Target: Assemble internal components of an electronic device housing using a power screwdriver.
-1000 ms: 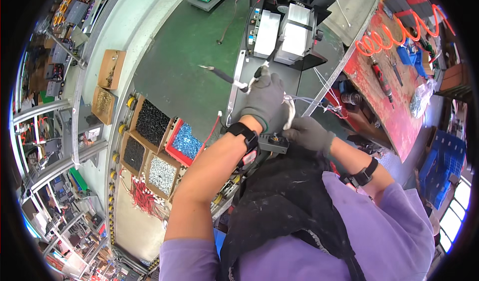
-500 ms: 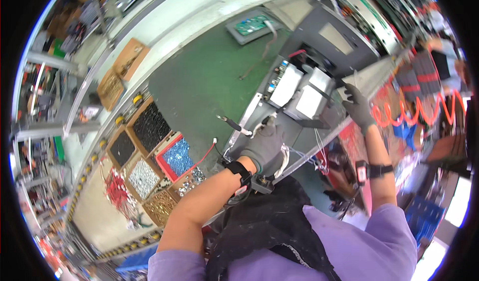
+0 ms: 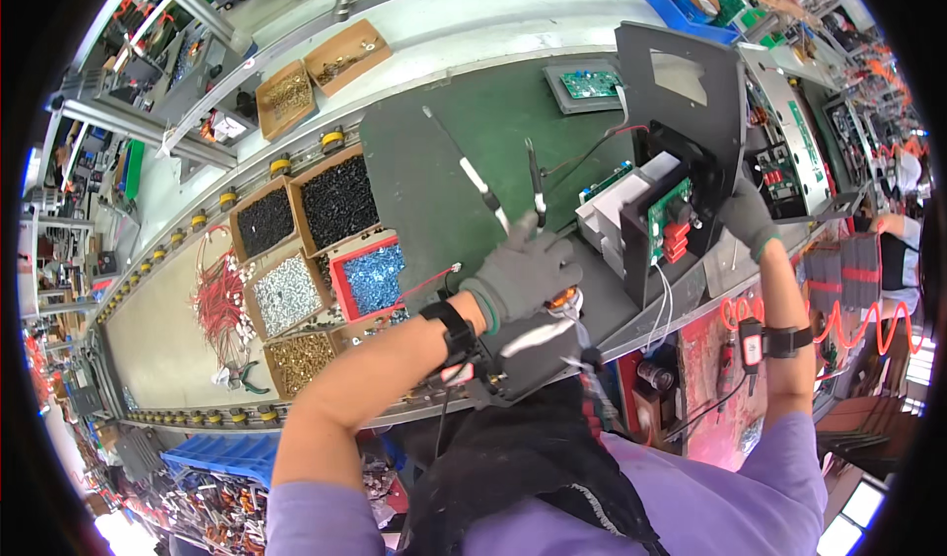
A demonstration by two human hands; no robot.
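One gloved right hand [image 3: 748, 219] beside flat matte panel [image 3: 718, 127]

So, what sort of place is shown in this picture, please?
Probably an electronics assembly workshop: a dark casing stands open with a green circuit board inside, small blue parts lie in a red tray, and a bundle of red wires lies nearby.

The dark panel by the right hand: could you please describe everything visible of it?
The panel is a flat, dark grey sheet, metal by its look, with a pale, angular area that looks like a cut-out. It stands raised beyond the silver blocks, to the right of the green board. The right hand is at its lower right edge; whether it grips the panel cannot be told.
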